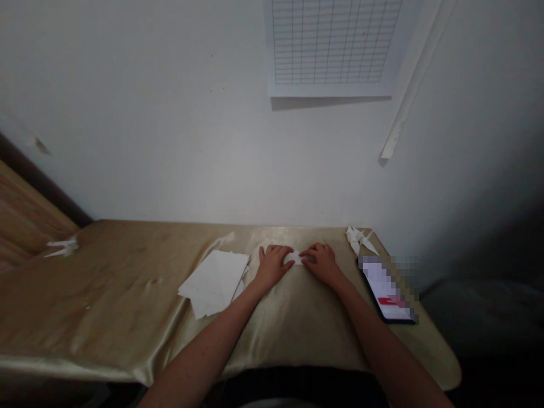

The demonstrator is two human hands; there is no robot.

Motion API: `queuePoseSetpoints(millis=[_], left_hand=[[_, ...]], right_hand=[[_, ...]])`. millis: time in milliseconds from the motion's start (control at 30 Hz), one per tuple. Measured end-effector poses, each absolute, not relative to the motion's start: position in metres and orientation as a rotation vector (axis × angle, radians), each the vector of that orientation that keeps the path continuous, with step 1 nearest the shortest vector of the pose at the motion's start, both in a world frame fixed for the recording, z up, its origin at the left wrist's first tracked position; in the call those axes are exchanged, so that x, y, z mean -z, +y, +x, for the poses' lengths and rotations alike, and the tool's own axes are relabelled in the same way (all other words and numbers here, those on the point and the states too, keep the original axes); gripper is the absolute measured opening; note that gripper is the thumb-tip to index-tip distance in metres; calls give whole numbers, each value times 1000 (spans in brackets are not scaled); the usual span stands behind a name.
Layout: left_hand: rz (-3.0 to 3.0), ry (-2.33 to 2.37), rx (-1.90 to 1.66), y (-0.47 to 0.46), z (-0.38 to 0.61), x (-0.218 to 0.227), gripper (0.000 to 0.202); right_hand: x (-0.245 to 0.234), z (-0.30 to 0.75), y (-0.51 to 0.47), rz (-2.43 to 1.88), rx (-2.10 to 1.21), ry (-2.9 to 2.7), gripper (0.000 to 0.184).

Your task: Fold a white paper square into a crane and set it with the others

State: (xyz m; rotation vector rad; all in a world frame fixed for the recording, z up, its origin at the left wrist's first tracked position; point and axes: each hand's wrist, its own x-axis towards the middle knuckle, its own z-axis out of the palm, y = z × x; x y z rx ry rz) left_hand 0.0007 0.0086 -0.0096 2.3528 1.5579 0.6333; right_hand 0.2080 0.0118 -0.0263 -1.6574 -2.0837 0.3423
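Note:
A small piece of white paper (297, 258) lies on the gold-coloured tablecloth between my two hands. My left hand (274, 263) has its thumb and fingers closed on the paper's left side. From the other side, my right hand (321, 262) pinches the right edge with thumb and fingertips. Parts of the paper are covered by my fingers, so its exact folds cannot be made out. Just left of my left hand rests a loose stack of white paper sheets (215, 280), partly behind my left forearm.
To the right lies a phone (389, 294) with its screen lit, partly pixelated. Behind it are folded white paper shapes (360, 239); another folded paper shape (63, 246) sits far left. A wall (191, 141) bounds the table (127, 272) at the back, with a gridded sheet (335, 45) hanging there.

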Motion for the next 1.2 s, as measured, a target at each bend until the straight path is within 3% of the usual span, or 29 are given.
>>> queuePoseSetpoints(millis=[267, 1200], left_hand=[[2563, 1446, -604, 6, -5, 13, 16], [2600, 1515, -610, 5, -4, 9, 16]], right_hand=[[28, 205, 10, -1681, -306, -2060, 23], [30, 196, 5, -1701, -155, -2061, 20]])
